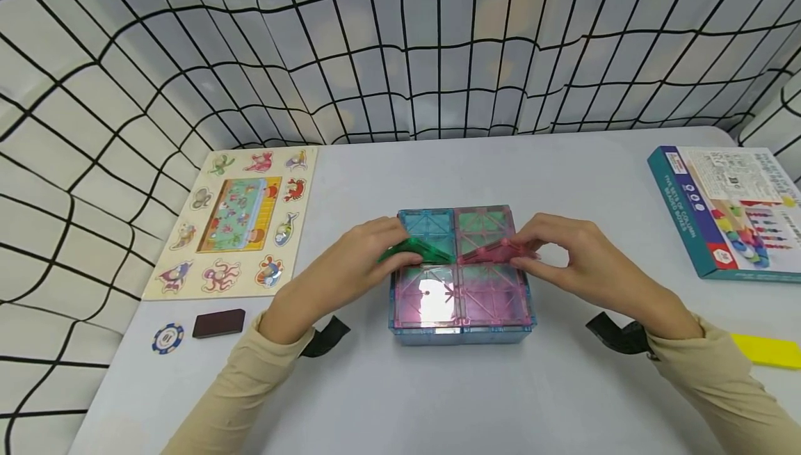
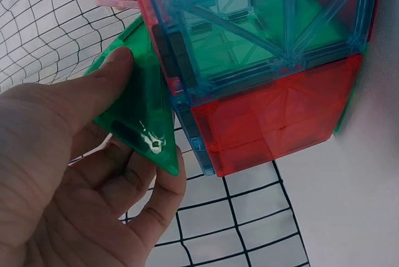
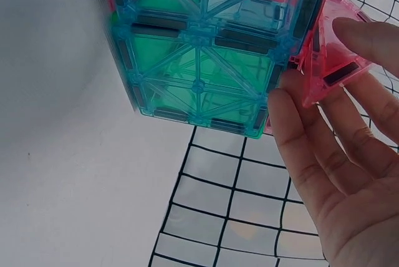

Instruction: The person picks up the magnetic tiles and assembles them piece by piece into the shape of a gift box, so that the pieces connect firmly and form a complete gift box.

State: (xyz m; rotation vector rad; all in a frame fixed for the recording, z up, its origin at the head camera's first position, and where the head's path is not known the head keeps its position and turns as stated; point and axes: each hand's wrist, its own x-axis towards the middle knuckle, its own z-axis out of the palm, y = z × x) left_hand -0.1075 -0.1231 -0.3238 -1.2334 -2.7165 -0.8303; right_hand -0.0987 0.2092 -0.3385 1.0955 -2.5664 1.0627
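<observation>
A box-shaped build of see-through magnetic tiles (image 1: pixel 494 298) stands mid-table, its top showing blue, pinkish and purple squares. At its left side my left hand (image 1: pixel 357 257) pinches a green triangular magnetic tile (image 1: pixel 425 250) over the top. In the left wrist view the thumb lies on the green tile (image 2: pixel 140 98), close to the build's edge beside a red square (image 2: pixel 280 117). From the right my right hand (image 1: pixel 569 250) pinches a red triangular magnetic tile (image 1: pixel 488 252). The right wrist view shows this red tile (image 3: pixel 336 48) tilted against the build's edge; whether it is one piece or more I cannot tell.
A wooden sea-animal puzzle board (image 1: pixel 219 277) lies at the back left, with a poker chip (image 1: pixel 167 338) and a dark brown block (image 1: pixel 219 323) in front. A puzzle box (image 1: pixel 738 211) lies at the right, a yellow piece (image 1: pixel 770 351) near the right sleeve. Black netting surrounds the table.
</observation>
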